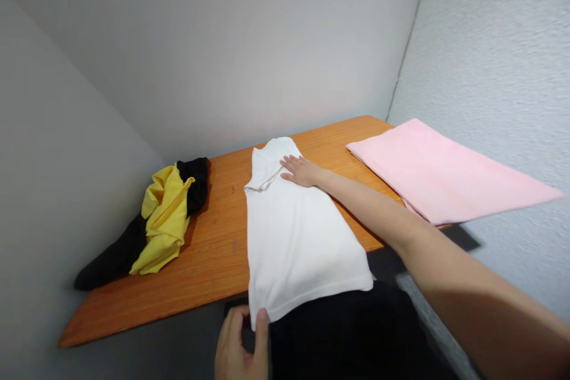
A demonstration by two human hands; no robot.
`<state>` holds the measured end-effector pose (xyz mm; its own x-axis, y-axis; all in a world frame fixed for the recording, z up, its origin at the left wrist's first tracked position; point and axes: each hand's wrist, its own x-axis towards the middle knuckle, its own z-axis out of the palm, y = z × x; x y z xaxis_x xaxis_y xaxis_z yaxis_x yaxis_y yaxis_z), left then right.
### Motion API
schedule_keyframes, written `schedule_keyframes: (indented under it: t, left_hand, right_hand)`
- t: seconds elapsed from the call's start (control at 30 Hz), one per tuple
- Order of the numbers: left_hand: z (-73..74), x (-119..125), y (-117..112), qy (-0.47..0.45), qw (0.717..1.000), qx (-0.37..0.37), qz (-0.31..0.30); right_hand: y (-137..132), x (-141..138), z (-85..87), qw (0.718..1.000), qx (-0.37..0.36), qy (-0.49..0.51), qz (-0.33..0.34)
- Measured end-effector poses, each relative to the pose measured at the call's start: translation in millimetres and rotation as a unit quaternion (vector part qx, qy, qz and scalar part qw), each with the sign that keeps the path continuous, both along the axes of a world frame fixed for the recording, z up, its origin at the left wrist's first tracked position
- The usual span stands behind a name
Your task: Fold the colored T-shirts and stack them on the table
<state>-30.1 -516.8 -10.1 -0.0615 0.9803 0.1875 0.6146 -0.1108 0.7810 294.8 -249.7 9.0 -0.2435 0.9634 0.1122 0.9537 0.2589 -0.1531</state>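
Two hands shared one white T-shirt (294, 237), which lay lengthwise on an orange wooden board (111, 314), its near hem running past the board's front edge. The right hand (303, 171) was open, palm down and fingers spread, pressed flat on the upper part of the shirt just beside a sleeve (265, 177) turned in over the body; that press looked meant to pin the cloth against the wood. The left hand (238, 344) was partly closed, thumb and fingers pinching the shirt's near corner below the board's edge, which seemed to keep the overhanging cloth from sliding off under its own weight. To the left, well apart from the shirt, a yellow garment (165, 219) and a black garment (191, 184) lay bunched together, tangled rather than set out. To the right, a flat pink cloth (445, 172) rested across the far corner, jutting past the board, just beside the right forearm (369, 208).
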Motion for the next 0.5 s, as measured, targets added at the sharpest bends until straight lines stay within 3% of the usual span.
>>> schedule_keyframes:
  t: [0.1,0.2,0.27,0.4,0.5]
  left_hand:
    - [0.3,14.0,1.9,-0.128,0.991,-0.044,-0.002]
    - [6.8,22.6,-0.6,-0.270,0.956,-0.114,-0.001]
    - [10.2,21.5,-4.3,-0.315,0.943,-0.110,0.016]
    - [4.3,10.7,-9.2,-0.259,0.963,-0.064,0.027]
    - [-2.3,17.6,-12.4,-0.104,0.984,0.114,0.089]
  right_hand:
    - [-1.6,-0.8,1.4,1.000,0.001,0.002,0.001]
    - [-2.9,-1.5,3.2,1.000,0.002,0.002,0.000]
    - [-3.4,-1.7,4.0,1.000,0.002,0.002,0.000]
    - [-4.1,-2.2,4.4,1.000,0.002,0.002,0.001]
    - [-4.2,-3.1,3.7,1.000,0.004,0.007,-0.005]
